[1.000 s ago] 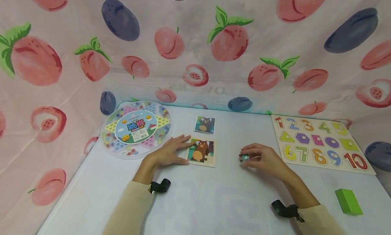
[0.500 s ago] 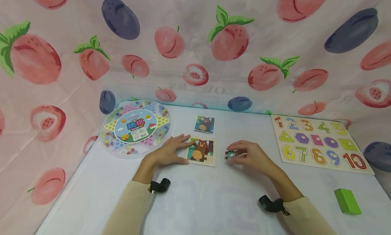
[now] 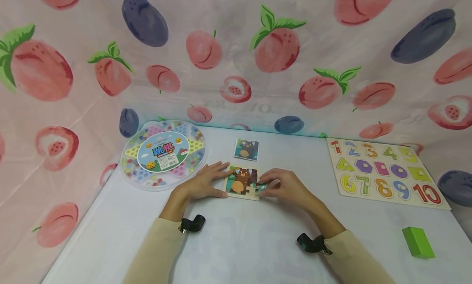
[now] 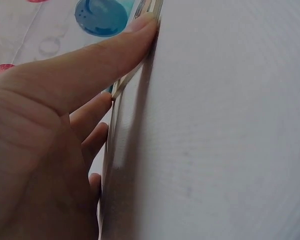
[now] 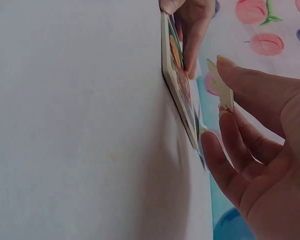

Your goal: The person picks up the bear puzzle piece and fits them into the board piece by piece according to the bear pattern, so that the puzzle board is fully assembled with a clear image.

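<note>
A small square wooden jigsaw puzzle (image 3: 250, 192) with a bear picture lies on the table, its lower right corner showing bare wood. My left hand (image 3: 204, 181) rests at its left side, fingers stretched out, the index finger over the upper left corner and the thumb at the lower left. Between thumb and fingertips my right hand (image 3: 287, 187) pinches a teal puzzle piece (image 3: 262, 187) right at the board's right edge. The right wrist view shows that puzzle piece (image 5: 221, 90) raised above the level of the board (image 5: 180, 105), tilted, with its pale wooden side visible.
Behind the puzzle lies a small bear picture card (image 3: 246, 149). A round Chinese checkers set (image 3: 129, 175) sits at the back left. On the right are a wooden number board (image 3: 363, 162) and a green block (image 3: 418, 242). A fruit-print cloth (image 3: 236, 50) hangs behind.
My right hand has moved left with the puzzle piece, from the table right of the puzzle to the puzzle's right edge. The left hand has stayed at the board.
</note>
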`<state>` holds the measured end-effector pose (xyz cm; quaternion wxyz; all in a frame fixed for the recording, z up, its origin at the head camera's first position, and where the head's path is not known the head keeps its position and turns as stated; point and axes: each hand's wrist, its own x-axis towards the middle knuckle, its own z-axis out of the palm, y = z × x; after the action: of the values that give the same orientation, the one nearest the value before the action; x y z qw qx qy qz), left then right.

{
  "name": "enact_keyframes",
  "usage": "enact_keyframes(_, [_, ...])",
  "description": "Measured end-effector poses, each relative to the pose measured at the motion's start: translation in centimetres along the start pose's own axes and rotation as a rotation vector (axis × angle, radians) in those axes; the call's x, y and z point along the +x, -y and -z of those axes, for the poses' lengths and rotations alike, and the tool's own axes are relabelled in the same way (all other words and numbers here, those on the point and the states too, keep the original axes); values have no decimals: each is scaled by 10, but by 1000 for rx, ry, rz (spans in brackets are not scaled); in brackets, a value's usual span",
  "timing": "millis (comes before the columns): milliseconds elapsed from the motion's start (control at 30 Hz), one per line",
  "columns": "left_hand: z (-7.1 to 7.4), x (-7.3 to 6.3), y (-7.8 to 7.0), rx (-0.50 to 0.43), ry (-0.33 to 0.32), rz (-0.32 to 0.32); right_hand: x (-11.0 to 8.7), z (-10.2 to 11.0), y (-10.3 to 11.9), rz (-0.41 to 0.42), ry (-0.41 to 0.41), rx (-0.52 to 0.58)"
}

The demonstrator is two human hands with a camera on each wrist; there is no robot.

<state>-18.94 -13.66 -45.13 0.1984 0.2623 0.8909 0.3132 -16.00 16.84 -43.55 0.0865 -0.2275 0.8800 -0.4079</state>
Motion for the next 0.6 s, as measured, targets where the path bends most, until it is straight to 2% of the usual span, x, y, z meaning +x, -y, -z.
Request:
enact_keyframes(267, [0, 0, 0, 4, -1, -2, 8, -13, 5, 9, 32, -42])
enact_keyframes(600, [0, 0, 1, 7, 3, 3, 14, -24, 3, 33, 17, -133])
